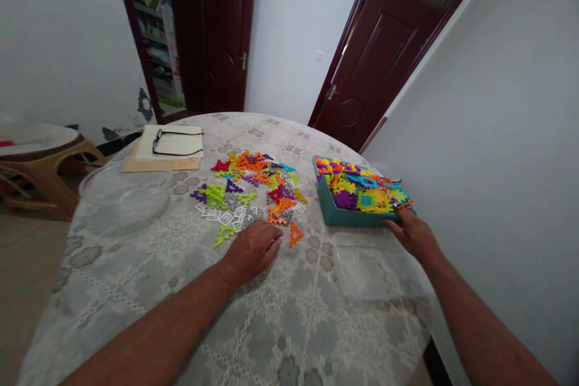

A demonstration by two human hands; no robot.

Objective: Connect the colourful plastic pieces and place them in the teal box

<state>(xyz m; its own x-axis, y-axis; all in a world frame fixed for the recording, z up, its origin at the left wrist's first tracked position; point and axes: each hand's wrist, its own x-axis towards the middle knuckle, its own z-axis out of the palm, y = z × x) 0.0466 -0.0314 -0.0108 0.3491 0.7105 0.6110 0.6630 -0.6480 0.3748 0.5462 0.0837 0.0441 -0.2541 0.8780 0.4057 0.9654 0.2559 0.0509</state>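
Observation:
My left hand (pixel 257 248) rests on the tablecloth with its fingers curled closed. What lies under its fingers, if anything, is hidden. Just beyond it spreads a loose pile of plastic building pieces (pixel 253 163) in orange, green, purple, red, grey and white. An orange triangular piece (pixel 295 234) lies right of my left hand. On the right stands a teal box (pixel 350 218) filled with colourful notched pieces (pixel 365 184). My right hand (pixel 414 231) grips its near right corner, thumb outside the wall and fingers over the rim, partly hidden.
A clear plastic lid (pixel 380 268) lies in front of the box. At the left are a clear round container (pixel 124 199) and black-framed glasses (pixel 178 143) on a pad of paper (pixel 169 163). The round table (pixel 253 338) stands near a white wall (pixel 497 151) at the right.

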